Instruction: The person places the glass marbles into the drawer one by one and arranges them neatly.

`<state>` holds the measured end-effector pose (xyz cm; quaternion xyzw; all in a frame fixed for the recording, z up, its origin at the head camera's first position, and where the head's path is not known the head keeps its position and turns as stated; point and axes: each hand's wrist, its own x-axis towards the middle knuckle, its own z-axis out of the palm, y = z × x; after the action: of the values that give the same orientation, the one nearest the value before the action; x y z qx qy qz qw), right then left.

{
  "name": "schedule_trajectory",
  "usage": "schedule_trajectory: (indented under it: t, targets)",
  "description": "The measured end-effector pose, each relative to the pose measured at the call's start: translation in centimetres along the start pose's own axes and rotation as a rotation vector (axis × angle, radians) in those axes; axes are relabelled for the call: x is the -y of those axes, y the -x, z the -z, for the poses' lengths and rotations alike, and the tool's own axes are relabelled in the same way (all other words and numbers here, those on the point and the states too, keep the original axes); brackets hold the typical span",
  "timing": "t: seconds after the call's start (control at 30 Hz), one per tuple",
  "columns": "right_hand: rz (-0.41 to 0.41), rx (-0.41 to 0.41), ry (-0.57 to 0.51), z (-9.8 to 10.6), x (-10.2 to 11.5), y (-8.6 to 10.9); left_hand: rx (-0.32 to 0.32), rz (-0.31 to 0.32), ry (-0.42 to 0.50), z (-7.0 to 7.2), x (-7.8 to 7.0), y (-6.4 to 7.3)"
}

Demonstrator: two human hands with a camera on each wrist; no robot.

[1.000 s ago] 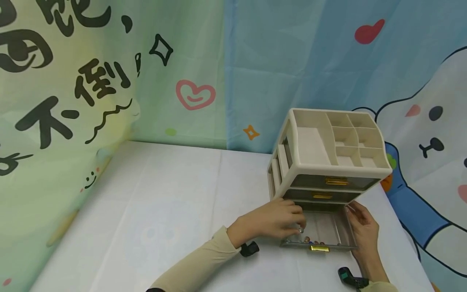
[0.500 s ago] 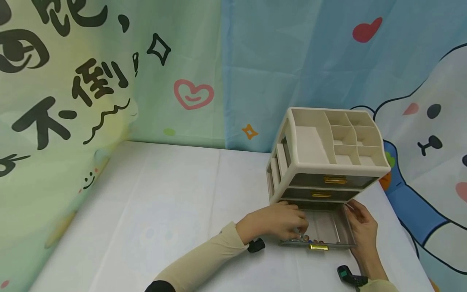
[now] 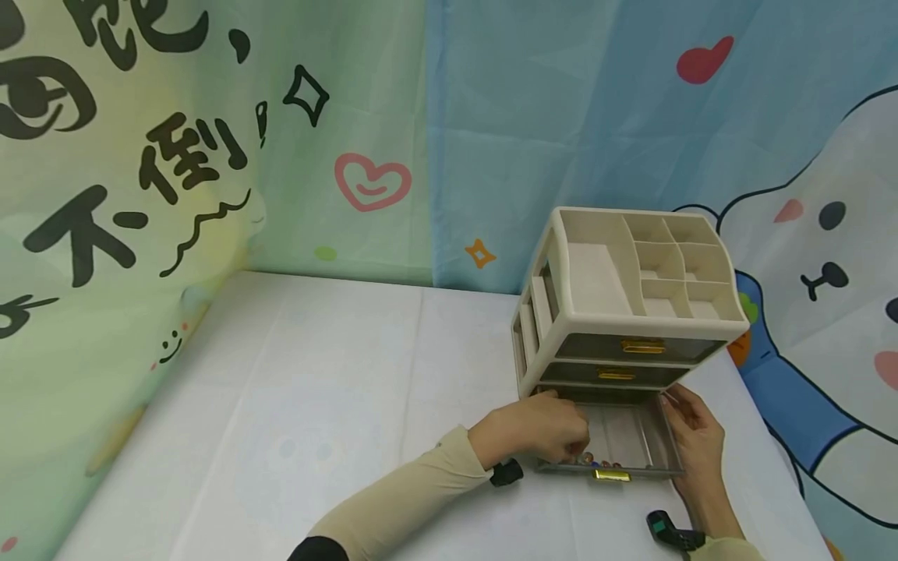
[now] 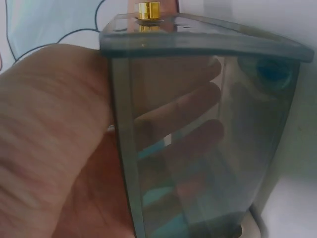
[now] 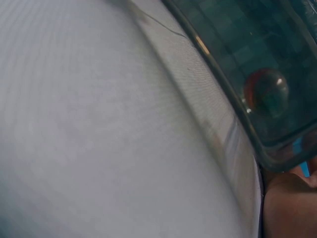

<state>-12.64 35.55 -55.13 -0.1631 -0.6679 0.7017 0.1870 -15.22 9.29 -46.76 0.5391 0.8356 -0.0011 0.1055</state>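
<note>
A clear drawer [image 3: 623, 438] with a gold handle [image 3: 611, 474] stands pulled out from the bottom of a cream drawer cabinet [image 3: 634, 265]. Small marbles [image 3: 591, 460] lie along its front. My left hand [image 3: 536, 427] reaches over the drawer's left wall, fingers pointing down inside; through the wall, the left wrist view shows spread fingers [image 4: 198, 96] and a blue marble [image 4: 273, 73] apart from them. The thumb and any marble between the fingertips are hidden. My right hand [image 3: 698, 440] grips the drawer's right side. A reddish marble [image 5: 266, 92] shows in the right wrist view.
The cabinet's upper drawers [image 3: 641, 347] are closed, above the pulled-out one. Its top has several open compartments [image 3: 662, 261]. A white cloth [image 3: 337, 389] covers the table, and a printed curtain [image 3: 505, 140] hangs behind and at the left.
My left hand has moved slightly right and down toward the drawer's front corner; a shiny marble seen at its fingertips earlier is now hidden. My right hand stays at the drawer's side.
</note>
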Motion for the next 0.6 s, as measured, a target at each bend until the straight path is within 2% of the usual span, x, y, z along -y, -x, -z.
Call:
schedule_trajectory:
  t: [0.3, 0.6]
  targets:
    - [0.01, 0.002, 0.016, 0.01, -0.22, 0.06, 0.032, 0.035, -0.007, -0.1, -0.32, -0.25]
    - [0.017, 0.005, 0.005, 0.01, -0.08, 0.07, 0.038, 0.053, 0.002, 0.05, -0.55, -0.25]
